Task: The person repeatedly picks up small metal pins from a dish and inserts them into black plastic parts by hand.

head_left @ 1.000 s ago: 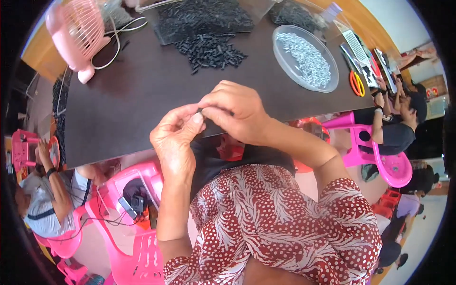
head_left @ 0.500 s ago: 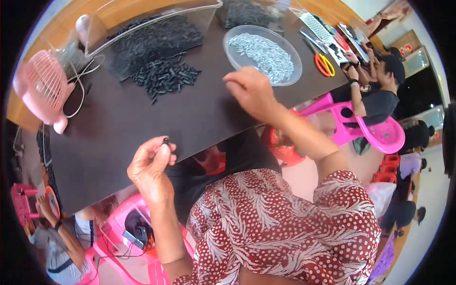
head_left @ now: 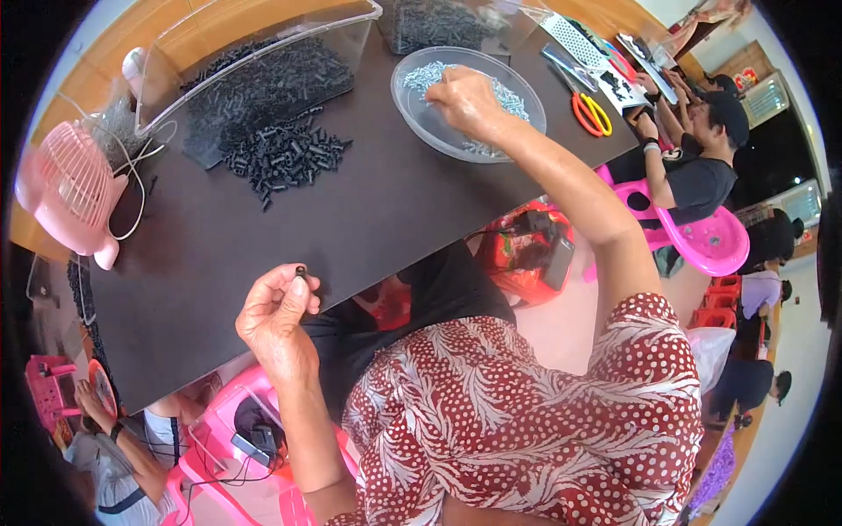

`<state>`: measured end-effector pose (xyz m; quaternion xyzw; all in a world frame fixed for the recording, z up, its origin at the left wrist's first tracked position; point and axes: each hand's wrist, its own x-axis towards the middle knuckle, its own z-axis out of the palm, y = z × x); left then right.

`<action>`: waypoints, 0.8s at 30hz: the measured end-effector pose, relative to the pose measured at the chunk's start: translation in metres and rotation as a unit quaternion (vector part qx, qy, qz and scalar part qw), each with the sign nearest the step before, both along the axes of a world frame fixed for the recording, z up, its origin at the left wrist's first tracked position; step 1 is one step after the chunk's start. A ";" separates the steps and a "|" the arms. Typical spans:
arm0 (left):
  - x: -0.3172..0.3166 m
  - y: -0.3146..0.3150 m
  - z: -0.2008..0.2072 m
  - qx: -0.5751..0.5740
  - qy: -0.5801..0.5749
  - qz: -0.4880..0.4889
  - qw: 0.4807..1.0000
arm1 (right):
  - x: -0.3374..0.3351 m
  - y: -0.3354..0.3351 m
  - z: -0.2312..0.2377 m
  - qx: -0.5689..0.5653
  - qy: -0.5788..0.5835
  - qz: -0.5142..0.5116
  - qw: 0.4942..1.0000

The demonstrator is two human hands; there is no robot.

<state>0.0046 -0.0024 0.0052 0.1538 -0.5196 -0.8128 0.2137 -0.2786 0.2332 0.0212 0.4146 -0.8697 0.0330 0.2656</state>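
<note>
While L hand (head_left: 281, 320) pinching blk pc (head_left: 301, 272), R hand (head_left: 467, 98) over dish (head_left: 436, 128) of silver pcs (head_left: 421, 78), its grip unclear.

Shirt (head_left: 517, 394): dark red ground, loose cut, short sleeves. Print: small white dots, densely scattered, plus larger white sprays shaped like feathers or fern leaves with thin branching strands. Soft folds across the front. Right sleeve (head_left: 649, 351): same print, wide at the hem. Left sleeve (head_left: 344, 517): only a small part visible, near edge, same print. Trousers (head_left: 460, 285): black, plain, far portion hidden. Left hand (head_left: 279, 324) and right hand (head_left: 474, 103): both bare.
</note>
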 end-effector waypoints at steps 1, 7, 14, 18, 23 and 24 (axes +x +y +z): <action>0.000 0.000 0.000 -0.001 0.000 0.002 1.000 | -0.002 0.000 -0.002 -0.001 0.000 0.002 1.000; -0.001 -0.001 -0.003 0.007 -0.003 0.000 1.000 | -0.002 -0.006 0.000 0.080 -0.018 -0.013 0.997; 0.000 -0.002 -0.003 -0.011 -0.002 -0.010 1.000 | 0.002 -0.004 0.007 0.008 -0.110 0.014 0.994; 0.001 -0.002 -0.003 -0.013 -0.008 -0.013 1.000 | 0.006 0.002 0.015 -0.061 -0.146 -0.039 0.987; 0.000 -0.001 0.000 0.000 -0.012 -0.006 1.000 | 0.003 0.000 0.005 0.002 -0.103 0.000 0.995; 0.001 -0.001 0.000 0.000 -0.008 -0.012 1.000 | 0.004 -0.002 0.004 0.000 -0.107 0.009 0.994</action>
